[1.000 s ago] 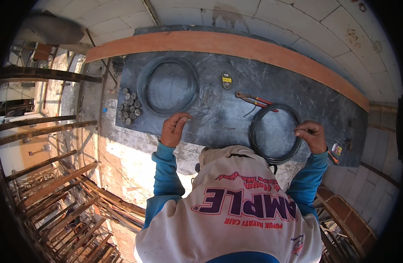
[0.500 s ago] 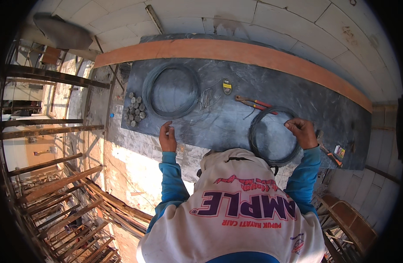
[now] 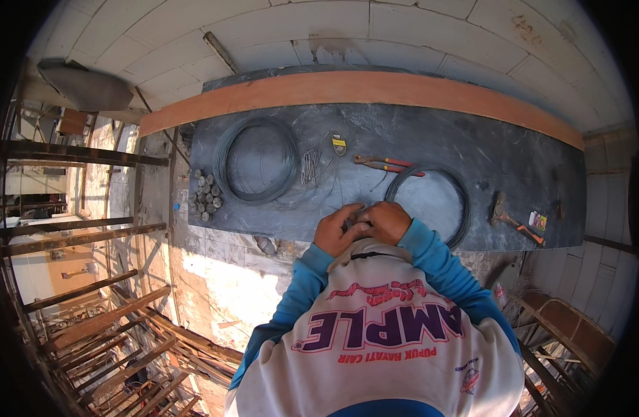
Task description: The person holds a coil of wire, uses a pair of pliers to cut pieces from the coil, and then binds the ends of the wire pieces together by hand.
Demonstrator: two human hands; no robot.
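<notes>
My left hand (image 3: 338, 231) and my right hand (image 3: 387, 221) are together at the near edge of the dark table, close to my chest. Both have their fingers curled in and meet over something small and dark, mostly hidden. Just right of them lies a coil of thin dark wire (image 3: 464, 198), partly behind my right hand. Red-handled pincers (image 3: 385, 164) lie beyond that coil, their handles reaching it. A larger wire coil (image 3: 221, 161) rests at the left, with several short bent wire pieces (image 3: 310, 167) beside it.
Small grey lumps (image 3: 207, 196) are piled at the table's left end. A black and yellow oval object (image 3: 339, 144) lies mid-table. A hammer (image 3: 518, 222) and a small packet (image 3: 538, 221) are at the right. A long brown board (image 3: 361, 88) runs along the back, before a block wall.
My hands, apart before, have come together in front of my chest. The right hand has left the right-hand coil, moving left, and the left hand has moved right.
</notes>
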